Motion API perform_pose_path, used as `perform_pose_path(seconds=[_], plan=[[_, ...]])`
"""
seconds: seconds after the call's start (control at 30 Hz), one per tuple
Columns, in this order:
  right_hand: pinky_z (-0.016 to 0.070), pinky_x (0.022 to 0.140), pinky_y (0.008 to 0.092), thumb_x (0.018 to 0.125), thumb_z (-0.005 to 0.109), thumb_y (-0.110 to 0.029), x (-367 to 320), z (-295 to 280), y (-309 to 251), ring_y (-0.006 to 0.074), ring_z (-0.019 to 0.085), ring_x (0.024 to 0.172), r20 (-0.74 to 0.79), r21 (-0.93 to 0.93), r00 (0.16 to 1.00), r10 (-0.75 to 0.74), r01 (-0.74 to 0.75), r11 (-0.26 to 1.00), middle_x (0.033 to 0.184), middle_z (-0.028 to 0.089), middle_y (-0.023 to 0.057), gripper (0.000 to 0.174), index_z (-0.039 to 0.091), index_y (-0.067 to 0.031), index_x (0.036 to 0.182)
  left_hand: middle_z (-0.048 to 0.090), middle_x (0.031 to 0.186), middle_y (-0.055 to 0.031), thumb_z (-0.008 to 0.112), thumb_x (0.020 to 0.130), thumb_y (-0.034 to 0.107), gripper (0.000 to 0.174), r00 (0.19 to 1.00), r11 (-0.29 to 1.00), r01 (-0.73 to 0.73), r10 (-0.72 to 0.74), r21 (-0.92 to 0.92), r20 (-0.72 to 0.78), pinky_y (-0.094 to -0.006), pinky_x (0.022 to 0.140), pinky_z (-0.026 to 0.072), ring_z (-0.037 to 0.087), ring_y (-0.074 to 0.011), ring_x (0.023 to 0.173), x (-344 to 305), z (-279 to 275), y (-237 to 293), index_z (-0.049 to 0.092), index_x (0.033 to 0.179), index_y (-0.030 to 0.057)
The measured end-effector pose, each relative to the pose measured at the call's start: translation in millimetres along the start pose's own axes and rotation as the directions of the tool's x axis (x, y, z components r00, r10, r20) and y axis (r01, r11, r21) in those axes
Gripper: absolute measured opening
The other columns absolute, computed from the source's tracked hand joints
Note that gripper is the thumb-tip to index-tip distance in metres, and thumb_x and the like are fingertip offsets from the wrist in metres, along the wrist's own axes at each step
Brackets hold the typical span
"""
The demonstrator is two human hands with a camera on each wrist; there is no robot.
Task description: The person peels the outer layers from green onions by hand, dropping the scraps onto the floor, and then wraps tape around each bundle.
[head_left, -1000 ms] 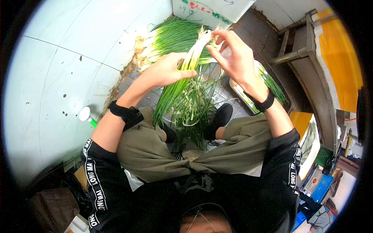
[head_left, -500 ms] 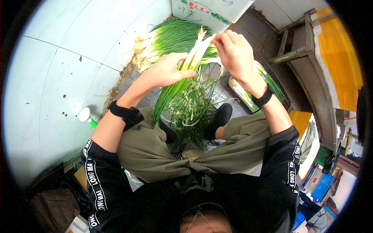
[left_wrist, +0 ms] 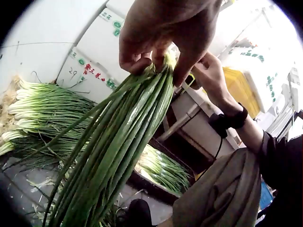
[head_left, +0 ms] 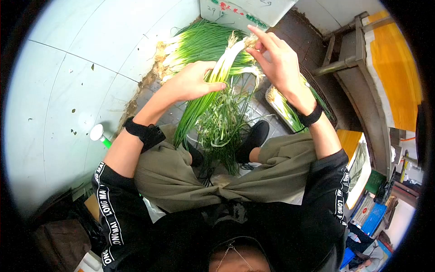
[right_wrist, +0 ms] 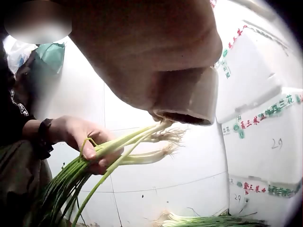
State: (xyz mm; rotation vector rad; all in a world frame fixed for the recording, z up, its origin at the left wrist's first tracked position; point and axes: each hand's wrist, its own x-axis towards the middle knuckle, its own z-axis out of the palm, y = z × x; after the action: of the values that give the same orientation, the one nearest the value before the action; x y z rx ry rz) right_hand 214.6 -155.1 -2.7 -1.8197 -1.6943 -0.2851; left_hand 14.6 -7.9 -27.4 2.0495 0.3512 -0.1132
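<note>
A bunch of scallions [head_left: 224, 65] with white stalks and rooty tips slants up between the hands. My left hand [head_left: 192, 84] grips it around the pale part, thumb across the front; in the left wrist view the long green leaves [left_wrist: 123, 142] hang below that hand. At the root end is my right hand [head_left: 280, 63], its index finger stretched out and its thumb apart from it, fingertips right at the roots. In the right wrist view one stalk [right_wrist: 151, 130] reaches up to the right fingers, which partly hide its tip.
A pile of scallions [head_left: 195, 50] lies on the floor by the wall, before a white foam box [head_left: 244, 13]. Loose trimmed leaves [head_left: 222, 120] are heaped between the shoes. At the right, more scallions sit in a dark basket [head_left: 333, 113], beside a wooden-legged table [head_left: 362, 59].
My right hand closed at the root tips half a second ago; its index finger and thumb have since spread apart there. The left hand keeps its grip with little movement.
</note>
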Motion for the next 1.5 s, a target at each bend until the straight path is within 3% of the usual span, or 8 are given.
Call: perform_pose_path(seconds=[0.1, 0.4, 0.9, 0.93, 1.07, 1.13, 1.23, 1.5], plan=[[0.05, 0.073, 0.0361, 0.084, 0.074, -0.023, -3, 5, 6, 0.0241, 0.063, 0.078, 0.01, -0.212, 0.993, -0.118, 0.117, 0.97, 0.085, 0.06, 0.0046, 0.026, 0.066, -0.0099, 0.104, 0.071, 0.102, -0.0076, 0.073, 0.091, 0.02, 0.035, 1.0, 0.999, 0.005, -0.005, 0.035, 0.007, -0.0314, 0.085, 0.0494, 0.061, -0.0122, 0.091, 1, 1, 4, 0.064, 0.117, -0.002], [0.046, 0.072, 0.0327, 0.085, 0.073, -0.018, -3, 7, 7, 0.0195, 0.061, 0.079, 0.043, -0.431, 0.962, -0.27, 0.262, 0.864, 0.086, 0.06, 0.0021, 0.017, 0.066, -0.0092, 0.097, 0.071, 0.095, -0.006, 0.074, 0.089, 0.022, 0.036, 1.0, 0.998, 0.022, -0.022, 0.064, -0.01, -0.0307, 0.081, 0.0496, 0.061, -0.0117, 0.085, -1, 0, 18, 0.064, 0.116, 0.0007], [0.0472, 0.072, 0.0322, 0.08, 0.071, -0.009, -1, 11, 14, 0.0189, 0.059, 0.075, 0.063, -0.364, 0.917, -0.394, 0.389, 0.846, 0.087, 0.06, 0.0014, 0.017, 0.065, -0.009, 0.096, 0.07, 0.098, -0.0039, 0.07, 0.093, 0.018, 0.031, 0.995, 0.997, 0.038, -0.032, -0.063, 0.096, -0.0288, 0.081, 0.0502, 0.062, -0.0101, 0.088, 3, 6, 1, 0.063, 0.116, 0.0], [0.0452, 0.077, 0.0316, 0.08, 0.063, -0.013, -3, 11, 13, 0.018, 0.058, 0.084, 0.091, -0.371, 0.916, -0.391, 0.395, 0.84, 0.092, 0.058, 0.0023, 0.021, 0.061, -0.0096, 0.101, 0.07, 0.097, -0.003, 0.07, 0.094, 0.018, 0.03, 0.992, 0.996, 0.061, -0.052, -0.068, 0.117, -0.028, 0.081, 0.0501, 0.062, -0.0095, 0.088, 3, 6, 2, 0.063, 0.116, -0.0003], [0.0464, 0.073, 0.0322, 0.082, 0.064, -0.013, -3, 13, 4, 0.0193, 0.059, 0.079, 0.073, -0.34, 0.926, -0.37, 0.372, 0.864, 0.086, 0.057, 0.0028, 0.014, 0.061, -0.0088, 0.095, 0.069, 0.096, -0.0029, 0.07, 0.094, 0.019, 0.03, 0.991, 0.996, 0.028, -0.016, -0.086, 0.136, -0.0284, 0.08, 0.0504, 0.062, -0.0095, 0.087, 4, 10, -6, 0.063, 0.116, -0.0001], [0.0493, 0.068, 0.0376, 0.085, 0.065, -0.012, -3, 15, 2, 0.0266, 0.062, 0.074, -0.006, -0.19, 0.983, -0.182, 0.178, 0.965, 0.08, 0.06, 0.0074, 0.008, 0.059, -0.0064, 0.087, 0.072, 0.092, -0.0148, 0.076, 0.085, 0.03, 0.036, 0.999, 0.991, -0.046, 0.047, -0.122, 0.003, -0.0375, 0.078, 0.0509, 0.066, -0.0226, 0.082, 5, 12, -11, 0.068, 0.107, 0.0022], [0.051, 0.066, 0.0438, 0.087, 0.063, -0.011, -4, 19, 7, 0.0346, 0.064, 0.073, -0.008, -0.015, 1.0, 0.001, -0.001, 1.0, 0.078, 0.062, 0.0128, 0.01, 0.058, -0.004, 0.083, 0.072, 0.096, -0.0162, 0.075, 0.085, 0.029, 0.04, 0.998, 0.998, 0.025, -0.028, -0.06, -0.059, -0.0369, 0.081, 0.0521, 0.068, -0.0237, 0.086, 3, 7, -5, 0.067, 0.113, 0.0018], [0.0514, 0.067, 0.0478, 0.086, 0.06, -0.011, -2, 17, 11, 0.0404, 0.064, 0.074, 0.047, -0.024, 0.988, 0.147, -0.146, 0.989, 0.081, 0.065, 0.0164, 0.009, 0.058, -0.0027, 0.082, 0.072, 0.102, -0.0185, 0.075, 0.086, 0.029, 0.044, 0.994, 1.0, -0.013, 0.013, -0.001, -0.104, -0.0378, 0.084, 0.0527, 0.07, -0.0293, 0.091, 9, 8, -2, 0.065, 0.12, 0.0019]])
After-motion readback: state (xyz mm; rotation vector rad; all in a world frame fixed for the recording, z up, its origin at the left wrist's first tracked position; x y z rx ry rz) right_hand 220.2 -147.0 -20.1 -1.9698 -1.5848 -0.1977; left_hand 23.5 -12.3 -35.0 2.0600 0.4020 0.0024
